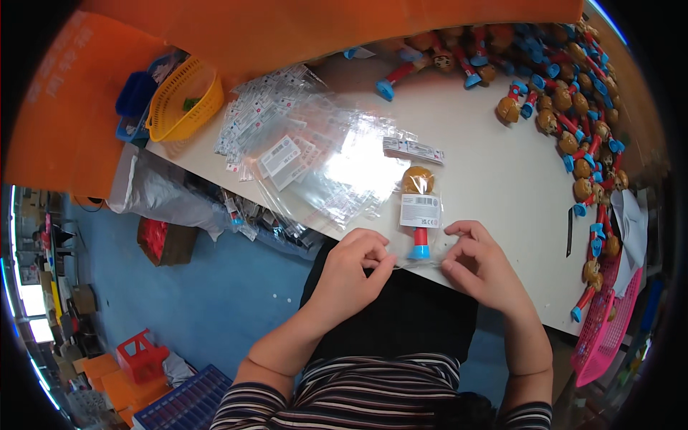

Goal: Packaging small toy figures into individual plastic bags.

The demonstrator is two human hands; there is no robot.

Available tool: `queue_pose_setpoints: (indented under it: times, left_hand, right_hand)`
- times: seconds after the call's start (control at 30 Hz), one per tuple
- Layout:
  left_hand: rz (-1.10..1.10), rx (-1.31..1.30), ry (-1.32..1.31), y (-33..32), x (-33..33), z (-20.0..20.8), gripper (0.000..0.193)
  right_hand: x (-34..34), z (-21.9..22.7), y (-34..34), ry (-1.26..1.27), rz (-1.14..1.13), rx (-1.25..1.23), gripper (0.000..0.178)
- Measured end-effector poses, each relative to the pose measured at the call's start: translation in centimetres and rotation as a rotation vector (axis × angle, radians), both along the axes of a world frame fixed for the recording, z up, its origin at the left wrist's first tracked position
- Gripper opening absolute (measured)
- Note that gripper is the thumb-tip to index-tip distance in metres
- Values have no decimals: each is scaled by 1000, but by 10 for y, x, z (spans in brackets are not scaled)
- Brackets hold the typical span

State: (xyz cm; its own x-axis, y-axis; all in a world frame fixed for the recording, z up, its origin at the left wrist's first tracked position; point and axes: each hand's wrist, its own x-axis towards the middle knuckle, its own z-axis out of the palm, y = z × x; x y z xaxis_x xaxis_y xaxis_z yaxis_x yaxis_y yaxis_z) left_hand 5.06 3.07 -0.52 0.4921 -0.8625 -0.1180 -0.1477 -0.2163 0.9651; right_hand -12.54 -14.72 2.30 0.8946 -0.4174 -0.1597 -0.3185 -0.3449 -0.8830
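Note:
In front of me at the table's near edge lies a clear plastic bag [403,247]. Inside it is a toy figure with a round brown head [418,180], a red middle and a blue base [418,251]. A white printed label [420,210] covers the figure's middle. My left hand [356,269] pinches the bag's near left corner, fingers curled. On the other side, my right hand [481,264] has its thumb and a finger closed at the near right corner, the index finger raised apart. A folded header strip [413,150] lies just beyond the bag.
Clear bags [358,165] and printed slips [265,107] spread to the left, by a yellow basket [188,100]. Many toy figures [573,107] pile along the far and right edges. A pink basket [608,337] hangs at the right; an orange sheet [344,29] overhangs the far side.

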Motion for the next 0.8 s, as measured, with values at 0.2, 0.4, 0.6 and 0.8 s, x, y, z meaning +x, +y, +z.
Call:
queue_pose_setpoints:
  times: [0.2,0.4,0.6,0.8]
  left_hand:
    - [92,14,173,-5,-3,0,35]
    - [116,39,236,-15,-3,-2,36]
    - [139,-18,214,-14,-6,-18,29]
    - [160,-29,314,-8,-16,-18,29]
  right_hand:
    - [7,-6,2,120,-235,380,17]
    - [19,-11,-1,159,-192,263,20]
    - [15,-14,-1,165,-223,265,20]
    - [3,-14,8,123,-355,492,19]
